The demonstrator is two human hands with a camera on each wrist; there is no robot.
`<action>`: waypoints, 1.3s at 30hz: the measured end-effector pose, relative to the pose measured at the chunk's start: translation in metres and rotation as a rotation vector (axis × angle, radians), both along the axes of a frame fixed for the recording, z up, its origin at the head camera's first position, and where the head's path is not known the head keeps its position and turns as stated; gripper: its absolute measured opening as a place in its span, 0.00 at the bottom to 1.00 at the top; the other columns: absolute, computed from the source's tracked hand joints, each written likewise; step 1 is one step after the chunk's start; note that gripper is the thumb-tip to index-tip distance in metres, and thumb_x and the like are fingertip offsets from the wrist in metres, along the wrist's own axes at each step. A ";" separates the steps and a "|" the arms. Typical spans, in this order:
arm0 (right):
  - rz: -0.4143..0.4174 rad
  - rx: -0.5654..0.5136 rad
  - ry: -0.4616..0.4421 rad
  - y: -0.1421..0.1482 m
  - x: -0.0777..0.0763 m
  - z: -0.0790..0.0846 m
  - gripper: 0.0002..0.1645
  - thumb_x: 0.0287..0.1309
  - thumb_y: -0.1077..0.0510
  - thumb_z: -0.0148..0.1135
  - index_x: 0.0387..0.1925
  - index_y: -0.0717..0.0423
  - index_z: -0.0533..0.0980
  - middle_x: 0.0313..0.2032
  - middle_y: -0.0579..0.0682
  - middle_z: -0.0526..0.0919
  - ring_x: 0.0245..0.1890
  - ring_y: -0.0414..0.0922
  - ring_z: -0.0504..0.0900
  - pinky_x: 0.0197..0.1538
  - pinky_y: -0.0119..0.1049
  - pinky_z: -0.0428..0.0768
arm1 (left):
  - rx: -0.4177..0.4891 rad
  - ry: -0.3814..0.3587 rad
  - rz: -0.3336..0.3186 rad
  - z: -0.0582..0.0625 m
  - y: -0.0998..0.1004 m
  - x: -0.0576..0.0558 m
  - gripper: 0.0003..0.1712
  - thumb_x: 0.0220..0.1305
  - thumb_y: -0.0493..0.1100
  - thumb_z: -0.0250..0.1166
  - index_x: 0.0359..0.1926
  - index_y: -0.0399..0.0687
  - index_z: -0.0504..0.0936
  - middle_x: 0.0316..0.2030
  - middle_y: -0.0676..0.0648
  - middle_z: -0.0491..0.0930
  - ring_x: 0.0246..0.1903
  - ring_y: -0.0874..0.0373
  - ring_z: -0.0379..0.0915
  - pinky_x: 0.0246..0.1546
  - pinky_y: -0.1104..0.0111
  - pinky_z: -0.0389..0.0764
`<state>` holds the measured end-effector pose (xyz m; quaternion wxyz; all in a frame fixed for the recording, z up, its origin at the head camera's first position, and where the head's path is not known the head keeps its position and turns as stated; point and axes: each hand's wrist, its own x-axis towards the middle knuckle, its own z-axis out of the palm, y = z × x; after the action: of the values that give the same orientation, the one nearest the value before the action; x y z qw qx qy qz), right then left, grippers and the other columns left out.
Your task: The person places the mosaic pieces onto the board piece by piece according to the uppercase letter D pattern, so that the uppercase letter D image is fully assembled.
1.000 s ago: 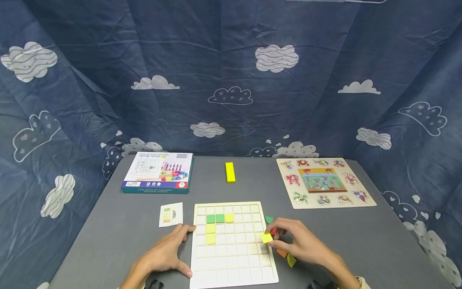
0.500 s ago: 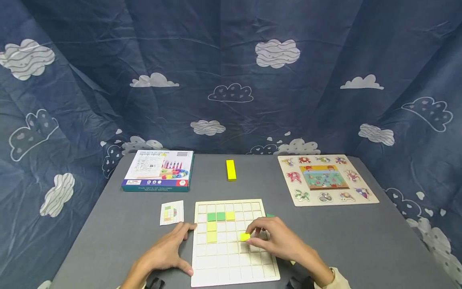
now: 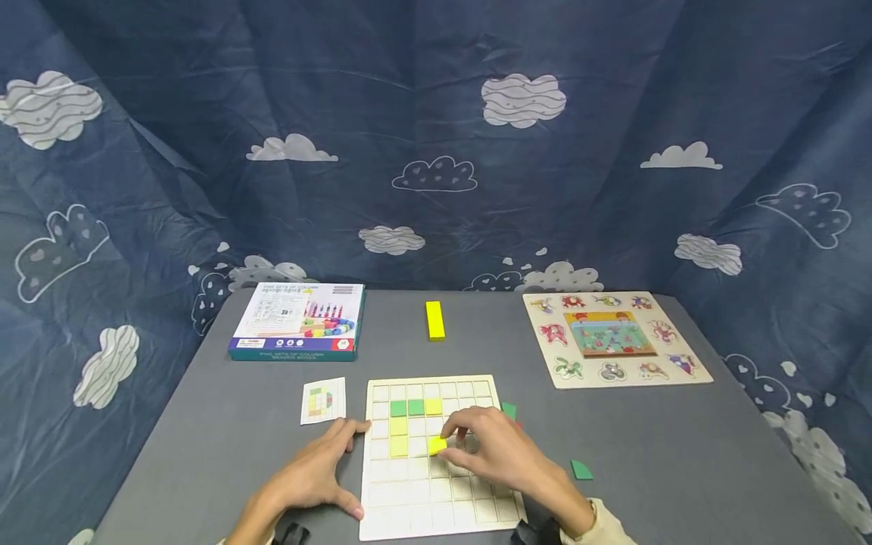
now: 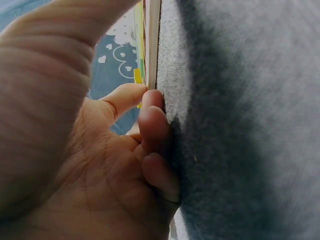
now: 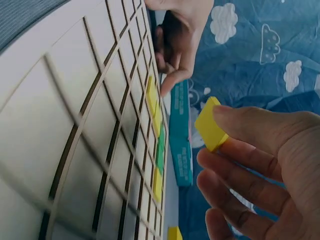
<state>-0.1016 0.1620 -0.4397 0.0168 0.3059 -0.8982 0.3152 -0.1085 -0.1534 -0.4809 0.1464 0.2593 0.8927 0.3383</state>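
Note:
A pale wooden grid board (image 3: pixel 402 496) lies on the table. Set in its upper left cells are green tiles (image 3: pixel 407 408), a yellow tile (image 3: pixel 433 407) beside them, and two paler yellow tiles (image 3: pixel 398 437) below. Between thumb and fingers, my right hand (image 3: pixel 493 450) pinches a square yellow tile (image 5: pixel 210 125); in the right wrist view it is held clear of the board surface. My left hand (image 3: pixel 316 473) rests at the board's left side, thumb and index finger spread along the edge. The left wrist view shows its fingertips (image 4: pixel 152 120) against that edge and the grey tabletop.
Left of the board lies a small pattern card (image 3: pixel 323 400). Behind are a boxed bead set (image 3: pixel 298 322), a yellow block (image 3: pixel 435 322) and an animal picture puzzle (image 3: pixel 616 339). Loose green pieces (image 3: pixel 581 470) lie right of the board, partly behind my right arm.
My right hand has carried the yellow tile leftward from the board's right edge to over its middle. The left hand has kept its place.

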 end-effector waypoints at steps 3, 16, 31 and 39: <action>-0.016 0.011 0.050 -0.008 -0.002 0.000 0.07 0.55 0.53 0.74 0.35 0.47 0.83 0.32 0.42 0.86 0.29 0.35 0.80 0.33 0.26 0.75 | -0.009 -0.003 -0.004 0.001 0.001 -0.002 0.65 0.27 0.65 0.83 0.69 0.53 0.65 0.48 0.55 0.69 0.45 0.60 0.68 0.43 0.65 0.72; -0.006 0.100 -0.027 -0.045 -0.001 -0.006 0.07 0.53 0.52 0.75 0.32 0.46 0.84 0.30 0.40 0.85 0.29 0.31 0.78 0.33 0.25 0.75 | -0.026 -0.026 0.008 0.002 0.001 -0.004 0.66 0.26 0.67 0.83 0.69 0.52 0.65 0.49 0.54 0.69 0.45 0.59 0.69 0.45 0.63 0.73; 0.041 0.183 0.057 -0.060 0.008 -0.021 0.08 0.51 0.50 0.76 0.28 0.44 0.83 0.28 0.35 0.83 0.27 0.27 0.72 0.32 0.22 0.70 | -0.021 -0.031 0.000 0.002 0.001 -0.003 0.66 0.27 0.67 0.82 0.70 0.52 0.65 0.48 0.54 0.69 0.45 0.59 0.69 0.45 0.63 0.73; 0.034 0.194 0.109 -0.063 0.008 -0.024 0.04 0.53 0.53 0.75 0.30 0.47 0.86 0.30 0.37 0.83 0.26 0.26 0.71 0.30 0.19 0.69 | -0.024 -0.028 -0.006 0.003 0.000 -0.003 0.66 0.27 0.67 0.82 0.70 0.52 0.65 0.48 0.54 0.69 0.43 0.59 0.68 0.43 0.65 0.72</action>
<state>-0.0932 0.0993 -0.4634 0.0306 0.3379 -0.9169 0.2102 -0.1115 -0.1531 -0.4782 0.1630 0.2555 0.8938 0.3305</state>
